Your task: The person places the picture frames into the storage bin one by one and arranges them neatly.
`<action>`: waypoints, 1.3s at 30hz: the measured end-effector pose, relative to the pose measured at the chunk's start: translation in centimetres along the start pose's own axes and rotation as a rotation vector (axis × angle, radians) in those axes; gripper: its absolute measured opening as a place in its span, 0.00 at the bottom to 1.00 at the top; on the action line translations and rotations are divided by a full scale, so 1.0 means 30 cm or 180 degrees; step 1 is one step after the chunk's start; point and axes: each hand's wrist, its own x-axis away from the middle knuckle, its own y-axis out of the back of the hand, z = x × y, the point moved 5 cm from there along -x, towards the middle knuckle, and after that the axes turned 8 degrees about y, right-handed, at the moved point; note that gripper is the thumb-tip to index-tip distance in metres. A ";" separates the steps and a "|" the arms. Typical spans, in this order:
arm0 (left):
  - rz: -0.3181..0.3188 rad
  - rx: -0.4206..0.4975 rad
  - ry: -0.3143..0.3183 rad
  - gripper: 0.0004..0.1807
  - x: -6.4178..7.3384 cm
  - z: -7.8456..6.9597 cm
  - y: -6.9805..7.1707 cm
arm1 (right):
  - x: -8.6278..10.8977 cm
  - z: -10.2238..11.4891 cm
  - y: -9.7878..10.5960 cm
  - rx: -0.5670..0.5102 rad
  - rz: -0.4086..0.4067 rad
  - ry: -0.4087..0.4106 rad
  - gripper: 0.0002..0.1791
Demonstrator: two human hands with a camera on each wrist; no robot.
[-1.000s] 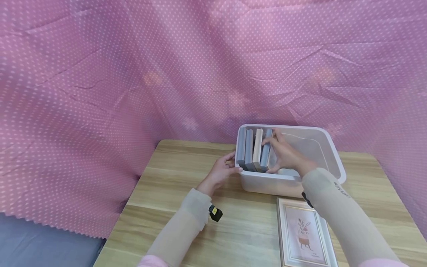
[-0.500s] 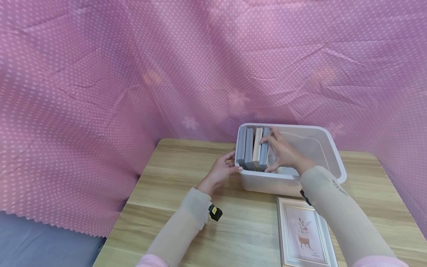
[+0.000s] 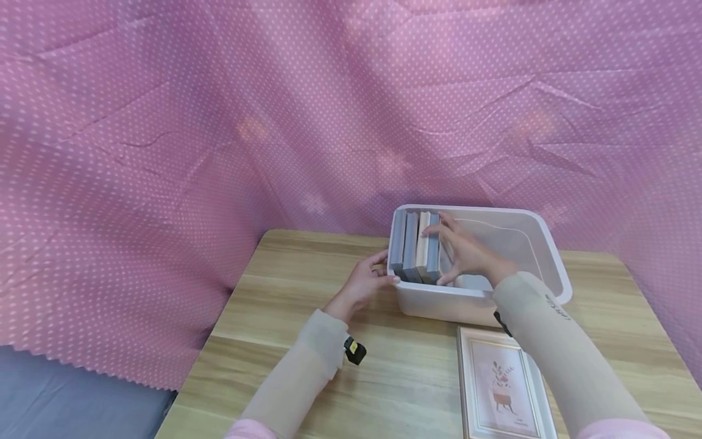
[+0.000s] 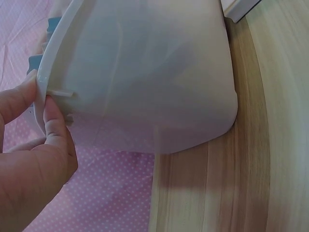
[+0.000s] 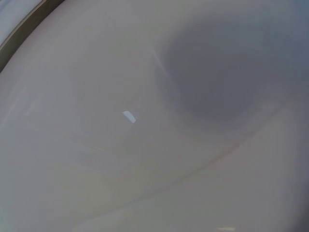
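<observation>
In the head view a translucent white plastic bin (image 3: 446,305) stands at the back of the table. Inside it, at the left end, two blue-grey slabs like picture frames (image 3: 410,247), a cream one (image 3: 423,247) and a blue picture frame (image 3: 433,250) stand on edge side by side. My right hand (image 3: 466,251) reaches into the bin and holds the blue frame, fingers at its far end and thumb at its near end. My left hand (image 4: 38,164) pinches the rim of the bin between thumb and fingers. The right wrist view shows bin wall; the hand is hidden there.
A white-edged picture frame (image 3: 501,390) with a potted-plant print lies face up in front of the bin, partly beneath the right forearm. Pink dotted cloth (image 3: 329,122) hangs behind the wooden table (image 3: 406,390). Bare bin floor shows right of the right hand.
The right hand has shifted the blue picture frame slightly left, against the cream one; the gap between them has narrowed. The left hand keeps its place on the rim.
</observation>
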 end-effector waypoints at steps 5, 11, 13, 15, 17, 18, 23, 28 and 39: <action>0.0004 -0.0007 -0.0004 0.38 -0.001 0.000 -0.002 | 0.001 0.000 0.001 -0.0056 0.0107 -0.0120 0.61; 0.0025 -0.0006 -0.0002 0.39 0.011 -0.014 -0.006 | -0.002 0.003 0.004 -0.0123 0.0207 -0.0198 0.65; 0.0032 0.0003 -0.0018 0.39 0.008 -0.013 -0.007 | -0.002 0.004 0.004 -0.0128 0.0237 -0.0236 0.67; 0.0023 -0.0014 -0.0013 0.39 0.008 -0.011 -0.006 | -0.001 0.004 0.004 -0.0122 0.0259 -0.0266 0.70; 0.0002 -0.0045 0.0005 0.40 -0.001 0.000 -0.003 | 0.000 0.006 0.003 -0.0146 0.0280 -0.0291 0.72; -0.0010 -0.0069 0.0018 0.40 0.001 0.000 -0.001 | 0.001 0.007 0.003 -0.0171 0.0282 -0.0303 0.73; -0.0040 -0.0165 0.0084 0.39 0.007 0.001 0.005 | 0.009 0.011 -0.002 -0.0176 0.0319 -0.0357 0.73; -0.0024 -0.0177 0.0082 0.39 0.008 0.003 0.006 | 0.016 0.011 -0.005 -0.0113 0.0280 -0.0325 0.72; -0.0055 -0.0202 0.0050 0.39 0.007 0.002 0.002 | 0.034 -0.004 -0.007 0.0042 0.0165 -0.0162 0.73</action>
